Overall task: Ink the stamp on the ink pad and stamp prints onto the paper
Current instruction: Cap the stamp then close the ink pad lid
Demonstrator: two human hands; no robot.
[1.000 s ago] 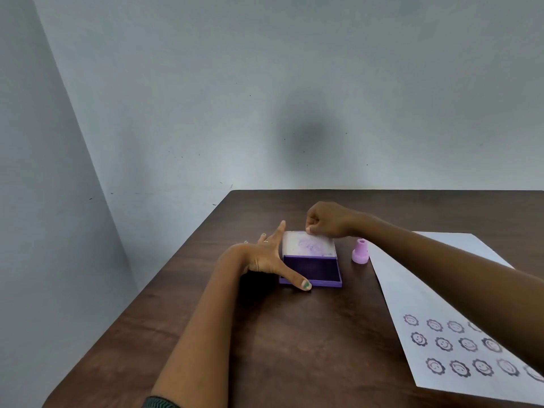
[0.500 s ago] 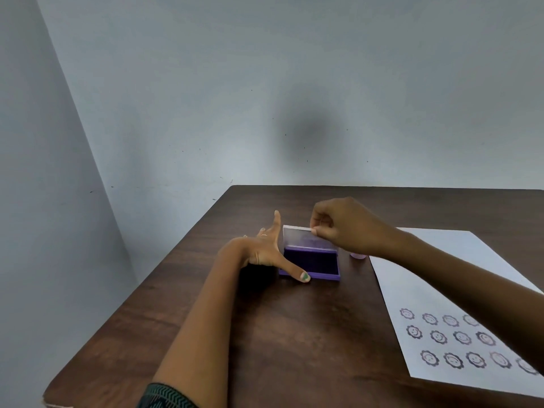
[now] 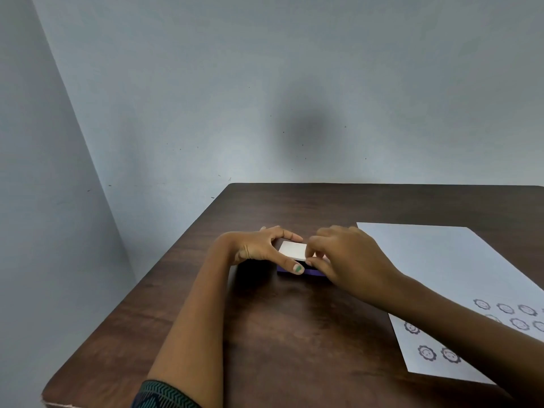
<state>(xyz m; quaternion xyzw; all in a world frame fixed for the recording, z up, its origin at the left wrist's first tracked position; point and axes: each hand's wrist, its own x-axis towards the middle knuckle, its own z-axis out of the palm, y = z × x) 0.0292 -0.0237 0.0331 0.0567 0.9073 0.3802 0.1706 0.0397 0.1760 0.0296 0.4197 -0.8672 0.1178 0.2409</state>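
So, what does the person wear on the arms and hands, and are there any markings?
Both forearms are bare. The left arm has a dark sleeve with a teal zigzag pattern, pushed up near the elbow. The left hand shows green polish on the thumbnail. The right hand shows no jewellery or polish from here; no sleeve is visible on that arm.
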